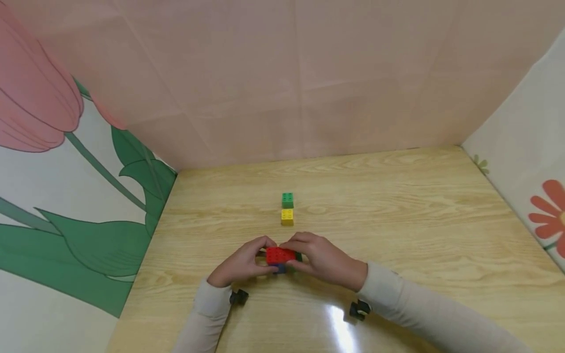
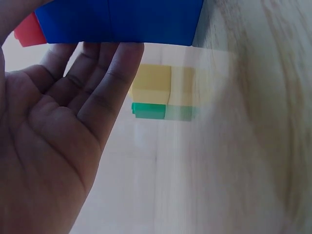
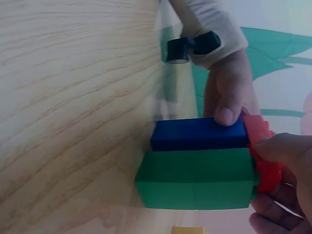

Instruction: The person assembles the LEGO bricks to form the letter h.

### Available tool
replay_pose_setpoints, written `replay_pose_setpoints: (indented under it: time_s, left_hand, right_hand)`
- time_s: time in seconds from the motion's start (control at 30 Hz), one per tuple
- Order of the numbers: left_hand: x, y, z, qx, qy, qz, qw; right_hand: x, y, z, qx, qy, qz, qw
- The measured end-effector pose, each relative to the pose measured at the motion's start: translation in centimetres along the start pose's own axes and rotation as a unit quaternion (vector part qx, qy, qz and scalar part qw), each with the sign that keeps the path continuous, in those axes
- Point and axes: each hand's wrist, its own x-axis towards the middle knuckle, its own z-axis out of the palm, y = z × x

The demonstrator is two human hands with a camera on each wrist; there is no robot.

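A red brick [image 1: 280, 255] lies across the tops of a blue brick stack [image 3: 200, 134] and a green brick stack [image 3: 195, 178], which stand side by side on the table. Studs show on the green stack's upper end beside the red brick; whether the two are pressed fully together I cannot tell. My left hand [image 1: 244, 262] grips the blue stack, thumb on the near face and fingers on the far one. From the other side, my right hand [image 1: 326, 260] pinches the red brick between thumb and fingers.
Beyond the hands, a yellow brick [image 1: 287, 217] sits on the wooden table [image 1: 397, 211], with a green brick [image 1: 288, 200] just behind it. A pink cloth [image 1: 309, 98] hangs along the back edge, and flower-printed panels [image 1: 88, 264] flank the sides.
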Motion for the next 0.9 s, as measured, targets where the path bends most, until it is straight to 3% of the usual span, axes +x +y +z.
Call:
replay_pose_setpoints:
  time_s: [0.13, 0.43, 0.77, 0.9]
  left_hand:
    - [-0.1, -0.2, 0.0, 0.005, -0.001, 0.013, 0.9999]
    - [0.0, 0.0, 0.1, 0.013, -0.001, 0.008, 0.9999]
    - [0.0, 0.4, 0.0, 0.006, 0.002, -0.019, 0.9998]
    - [0.0, 0.4, 0.2, 0.000, 0.007, -0.034, 0.9994]
  right_hand:
    - [-0.3, 0.3, 0.4, -0.008, 0.009, -0.015, 0.9998]
    - [-0.5, 1.0, 0.4, -0.023, 0.035, -0.068, 0.9968]
    - [-0.7, 1.1, 0.8, -0.045, 0.044, -0.077, 0.9951]
    - [-0.5, 0.9, 0.6, -0.031, 0.034, -0.064, 0.9969]
